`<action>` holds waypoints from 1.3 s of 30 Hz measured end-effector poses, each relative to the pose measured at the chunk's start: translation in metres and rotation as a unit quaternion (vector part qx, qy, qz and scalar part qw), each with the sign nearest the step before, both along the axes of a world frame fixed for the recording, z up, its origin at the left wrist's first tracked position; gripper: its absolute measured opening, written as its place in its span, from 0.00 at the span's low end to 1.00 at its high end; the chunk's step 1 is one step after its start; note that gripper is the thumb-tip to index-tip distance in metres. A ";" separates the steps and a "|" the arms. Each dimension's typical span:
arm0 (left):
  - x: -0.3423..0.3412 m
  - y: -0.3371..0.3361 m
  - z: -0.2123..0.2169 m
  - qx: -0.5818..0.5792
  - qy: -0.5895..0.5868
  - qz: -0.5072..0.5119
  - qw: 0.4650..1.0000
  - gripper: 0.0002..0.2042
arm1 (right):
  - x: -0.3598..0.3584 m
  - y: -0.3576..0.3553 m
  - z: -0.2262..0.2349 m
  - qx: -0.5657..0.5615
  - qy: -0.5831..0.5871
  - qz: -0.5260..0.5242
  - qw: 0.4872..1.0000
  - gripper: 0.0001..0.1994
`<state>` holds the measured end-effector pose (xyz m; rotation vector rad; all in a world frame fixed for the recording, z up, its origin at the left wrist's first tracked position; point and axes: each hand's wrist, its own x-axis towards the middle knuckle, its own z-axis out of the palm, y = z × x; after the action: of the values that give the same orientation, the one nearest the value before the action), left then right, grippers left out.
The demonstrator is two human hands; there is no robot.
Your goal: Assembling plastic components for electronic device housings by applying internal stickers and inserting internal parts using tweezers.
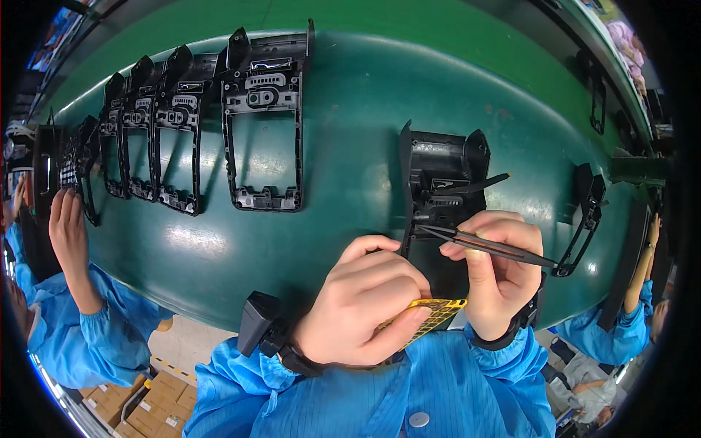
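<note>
My left hand (369, 303) is closed on a yellow sheet marked with a dark grid (436, 315), held low near my body. In my right hand (504, 281) is a pair of black tweezers (507, 250), pinched between thumb and fingers. The tweezers' tips point left, over the lower part of a black plastic housing (442, 153) on the green table. A dark strip with a yellowish tip (475, 187) crosses that housing's right side. My hands hide the housing's near end. Whether the tips hold anything is too small to tell.
Several black frame housings (263, 124) stand in a row at the left of the green table (350, 175). Another frame (580, 219) lies at the right. A co-worker's hand (68, 226) touches a housing at the far left. Cardboard boxes (157, 405) sit on the floor.
</note>
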<state>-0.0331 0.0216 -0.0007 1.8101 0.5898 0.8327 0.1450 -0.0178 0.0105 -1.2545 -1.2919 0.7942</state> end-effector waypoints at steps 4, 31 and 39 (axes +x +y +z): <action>0.000 0.000 0.000 -0.002 0.003 -0.004 1.000 0.09 | 0.000 0.000 -0.001 0.002 0.005 -0.001 1.000 0.09; -0.003 -0.005 0.001 -0.049 0.006 0.108 0.993 0.09 | 0.007 -0.009 0.011 -0.002 0.147 -0.029 0.989 0.11; -0.003 -0.007 0.002 -0.056 0.004 0.116 0.992 0.07 | 0.000 -0.014 0.016 -0.034 0.212 0.003 0.977 0.11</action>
<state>-0.0364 0.0151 0.0015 1.6647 0.8471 0.9279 0.1451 -0.0314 0.0268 -1.0594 -0.9280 1.0526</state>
